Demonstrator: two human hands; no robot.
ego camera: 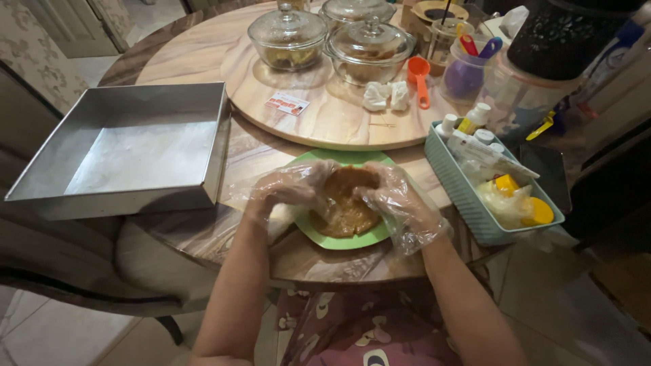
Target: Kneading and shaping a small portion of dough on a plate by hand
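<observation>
With clear plastic gloves on, we grip a flat brown cake of dough (344, 203) over the round green plate (352, 238), left hand (293, 186) and right hand (397, 203) clenched on its edges, while the square metal baking tin (129, 146) beside it sits unfilled.

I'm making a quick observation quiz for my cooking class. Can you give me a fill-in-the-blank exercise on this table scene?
1. Both hands, the left hand and the right hand, wear clear plastic ____.
2. The brown dough they press lies on a ____ plate.
3. The square metal pan to the left holds ____.
4. The orange measuring scoop lies on the round wooden ____.

Missing words: gloves; green; nothing; turntable
</observation>
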